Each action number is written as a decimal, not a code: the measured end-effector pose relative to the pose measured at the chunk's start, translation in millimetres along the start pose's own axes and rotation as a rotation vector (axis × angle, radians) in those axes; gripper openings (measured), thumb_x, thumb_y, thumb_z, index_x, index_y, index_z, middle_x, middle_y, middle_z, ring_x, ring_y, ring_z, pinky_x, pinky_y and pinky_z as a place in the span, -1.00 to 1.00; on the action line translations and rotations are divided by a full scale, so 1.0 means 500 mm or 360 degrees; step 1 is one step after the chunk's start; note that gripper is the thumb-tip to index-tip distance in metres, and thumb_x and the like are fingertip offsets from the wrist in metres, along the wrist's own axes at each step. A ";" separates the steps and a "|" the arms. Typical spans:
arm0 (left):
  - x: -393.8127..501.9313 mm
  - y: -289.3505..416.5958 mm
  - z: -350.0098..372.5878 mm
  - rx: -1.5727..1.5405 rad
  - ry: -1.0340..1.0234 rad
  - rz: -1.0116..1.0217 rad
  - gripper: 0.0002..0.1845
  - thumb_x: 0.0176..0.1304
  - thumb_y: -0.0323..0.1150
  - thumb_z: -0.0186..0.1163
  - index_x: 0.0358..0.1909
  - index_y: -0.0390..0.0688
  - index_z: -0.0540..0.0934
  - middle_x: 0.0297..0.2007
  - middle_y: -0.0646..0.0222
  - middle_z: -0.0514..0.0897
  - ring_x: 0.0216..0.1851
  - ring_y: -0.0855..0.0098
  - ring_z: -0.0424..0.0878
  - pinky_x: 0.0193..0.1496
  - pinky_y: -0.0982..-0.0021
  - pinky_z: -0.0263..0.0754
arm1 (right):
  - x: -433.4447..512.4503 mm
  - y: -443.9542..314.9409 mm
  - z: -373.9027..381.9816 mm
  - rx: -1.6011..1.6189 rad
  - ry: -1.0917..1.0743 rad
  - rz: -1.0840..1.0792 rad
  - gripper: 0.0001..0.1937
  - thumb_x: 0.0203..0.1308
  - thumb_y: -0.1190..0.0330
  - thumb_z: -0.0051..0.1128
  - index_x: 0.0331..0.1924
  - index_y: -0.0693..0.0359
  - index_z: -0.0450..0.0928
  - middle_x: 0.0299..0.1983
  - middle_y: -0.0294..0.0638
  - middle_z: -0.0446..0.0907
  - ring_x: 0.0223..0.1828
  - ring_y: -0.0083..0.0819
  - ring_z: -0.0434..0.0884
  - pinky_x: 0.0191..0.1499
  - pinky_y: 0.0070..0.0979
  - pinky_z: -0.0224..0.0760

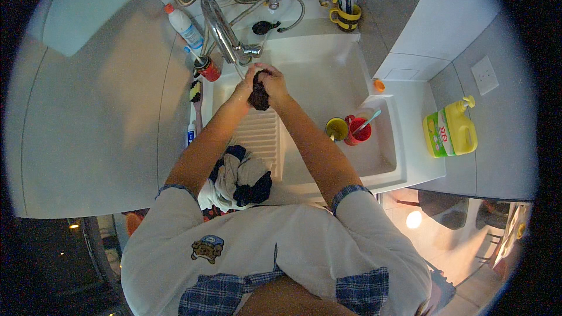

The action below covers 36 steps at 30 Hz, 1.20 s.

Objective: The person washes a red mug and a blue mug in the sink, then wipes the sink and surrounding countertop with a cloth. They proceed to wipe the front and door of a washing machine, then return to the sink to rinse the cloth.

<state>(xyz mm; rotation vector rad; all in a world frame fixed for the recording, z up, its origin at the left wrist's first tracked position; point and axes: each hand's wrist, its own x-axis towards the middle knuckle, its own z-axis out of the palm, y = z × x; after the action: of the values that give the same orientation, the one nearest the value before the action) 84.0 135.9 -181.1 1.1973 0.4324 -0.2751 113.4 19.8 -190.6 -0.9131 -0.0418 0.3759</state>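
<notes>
Both my hands meet over the white laundry sink [307, 79], just below the spout of the chrome faucet [221, 30]. A bunched dark cloth [260, 92] is gripped between them. My left hand [246, 84] presses on its left side, and my right hand [273, 81] has its fingers curled over the top and right side. What seems a thin stream of water falls from the faucet beside my left hand. Nearer my body, a damp-looking heap of white and dark clothing [243, 175] lies on the ribbed washboard [259, 131] of the sink.
Along the left rim are a white bottle with a red cap [184, 26], a red cup [207, 69], a scrubbing brush [196, 101] and a tube [191, 134]. At right sit a yellow cup [337, 129], a red mug [358, 131] and a yellow pump jug [450, 131]. Another yellow mug [346, 18] stands behind.
</notes>
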 end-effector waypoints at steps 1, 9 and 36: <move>-0.028 0.011 0.004 -0.0017 -0.0143 -0.0102 -0.24 0.38 0.37 0.08 0.28 -0.08 0.51 0.07 0.24 0.67 0.04 0.22 0.68 -0.04 0.18 0.63 | 0.006 -0.007 -0.003 0.0011 0.0023 -0.0058 -0.69 0.21 0.63 0.02 -0.03 0.36 0.71 -0.21 -0.17 0.73 -0.19 -0.35 0.70 -0.14 -0.39 0.60; -0.070 0.062 -0.021 0.0498 -0.0662 -0.0362 -0.72 0.29 -0.27 0.46 -0.04 -0.05 0.63 -0.24 0.52 0.66 -0.33 0.58 0.53 -0.43 0.48 0.38 | 0.019 -0.070 0.012 -0.0391 -0.0375 -0.0002 -0.81 0.05 0.68 -0.09 -0.42 0.38 0.62 -0.40 -0.07 0.66 -0.38 -0.28 0.64 -0.26 -0.38 0.55; -0.036 0.043 -0.030 0.0827 -0.0321 -0.0181 -0.71 0.27 -0.05 0.36 -0.23 -0.07 0.70 -0.37 0.37 0.73 -0.44 0.26 0.66 -0.36 0.17 0.60 | 0.037 -0.045 0.009 -0.0134 -0.0429 0.0230 -0.73 0.33 0.24 0.12 -0.09 0.26 0.64 -0.24 -0.19 0.70 -0.30 -0.35 0.66 -0.33 -0.38 0.51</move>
<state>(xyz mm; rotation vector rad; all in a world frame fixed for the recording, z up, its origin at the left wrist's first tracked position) 74.5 157.2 -159.3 1.6345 0.2570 -0.6279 136.4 17.1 -172.6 -0.9464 -0.2416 0.6341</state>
